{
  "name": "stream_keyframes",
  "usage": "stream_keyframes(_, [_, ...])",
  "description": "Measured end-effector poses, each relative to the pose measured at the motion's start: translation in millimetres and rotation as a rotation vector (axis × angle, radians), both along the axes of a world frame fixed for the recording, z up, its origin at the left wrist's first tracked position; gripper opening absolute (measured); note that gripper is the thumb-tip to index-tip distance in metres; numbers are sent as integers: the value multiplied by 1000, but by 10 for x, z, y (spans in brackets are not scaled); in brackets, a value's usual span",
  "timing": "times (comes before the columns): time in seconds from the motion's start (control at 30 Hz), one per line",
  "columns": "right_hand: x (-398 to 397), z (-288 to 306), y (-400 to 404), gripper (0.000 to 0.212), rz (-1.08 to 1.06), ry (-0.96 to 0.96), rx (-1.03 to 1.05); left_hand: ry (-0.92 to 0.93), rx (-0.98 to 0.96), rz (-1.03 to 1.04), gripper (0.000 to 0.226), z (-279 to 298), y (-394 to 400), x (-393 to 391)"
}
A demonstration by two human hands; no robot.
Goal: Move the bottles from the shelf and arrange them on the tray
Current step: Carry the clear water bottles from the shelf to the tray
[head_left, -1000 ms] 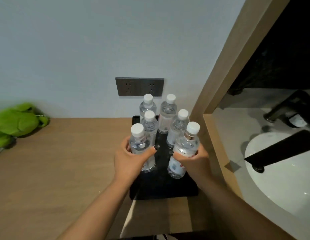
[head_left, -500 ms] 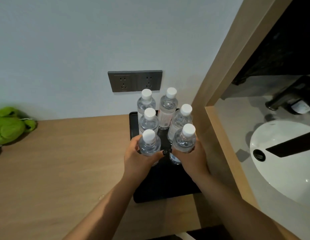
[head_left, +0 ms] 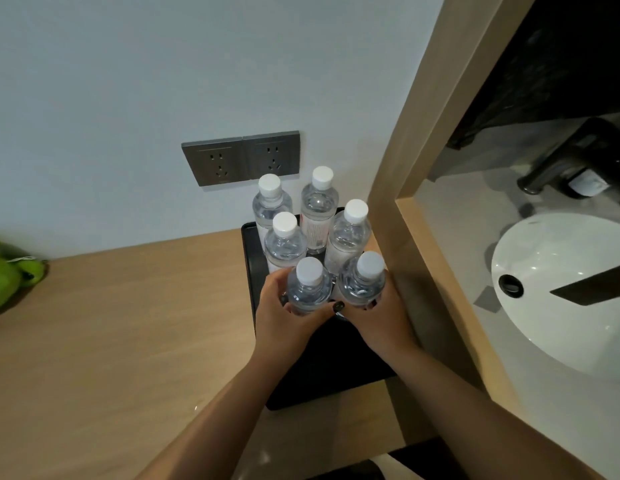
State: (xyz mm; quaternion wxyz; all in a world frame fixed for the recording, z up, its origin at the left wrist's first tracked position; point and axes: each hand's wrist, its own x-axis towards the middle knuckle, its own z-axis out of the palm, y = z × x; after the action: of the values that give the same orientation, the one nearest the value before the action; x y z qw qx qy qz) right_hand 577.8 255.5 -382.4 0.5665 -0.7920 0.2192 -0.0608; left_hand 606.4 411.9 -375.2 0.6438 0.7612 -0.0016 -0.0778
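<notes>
Head view, nearest first: two bare forearms reach forward over the near end of a black tray [head_left: 322,375] that lies on a wooden counter [head_left: 128,341], close against a wooden upright [head_left: 436,140] on the right. The left hand [head_left: 284,320] has its fingers curled round the front left bottle [head_left: 308,289], thumb across its near side, and the right hand [head_left: 377,313] grips the front right bottle [head_left: 363,282] the same way; both bottles stand upright, just beside each other, their bases hidden by the hands. Directly behind them stand a middle left bottle [head_left: 285,244] and a middle right bottle [head_left: 348,233], and behind those a back left bottle [head_left: 268,202] and a back right bottle [head_left: 317,209], all clear with white caps, in two rows on the far half of the tray. Beyond is a pale wall with a grey double socket [head_left: 241,157]. Far left on the counter lies a green plush toy [head_left: 7,278]; to the right, past the upright, is a white basin [head_left: 561,289].
</notes>
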Motion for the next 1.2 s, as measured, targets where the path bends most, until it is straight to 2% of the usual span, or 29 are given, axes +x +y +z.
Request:
stream_keyframes(0.3, [35, 146, 10, 61, 10, 21, -72, 30, -64, 2, 74, 56, 90, -126])
stream_keyframes(0.5, [-119, 283, -21, 72, 38, 105, -65, 32, -128, -31, 66, 346, 226, -50])
stream_keyframes(0.73, [-333, 701, 34, 64, -14, 80, -21, -191, -58, -139, 49, 818, 296, 57])
stream_keyframes(0.93, [-501, 1095, 54, 36, -27, -42, -297, -401, 34, -313, 36, 1174, 213, -28])
stream_keyframes(1.2, [-1072, 1465, -116, 45, -30, 4, -344, -621, 261, -677, 29, 1567, -26, -202])
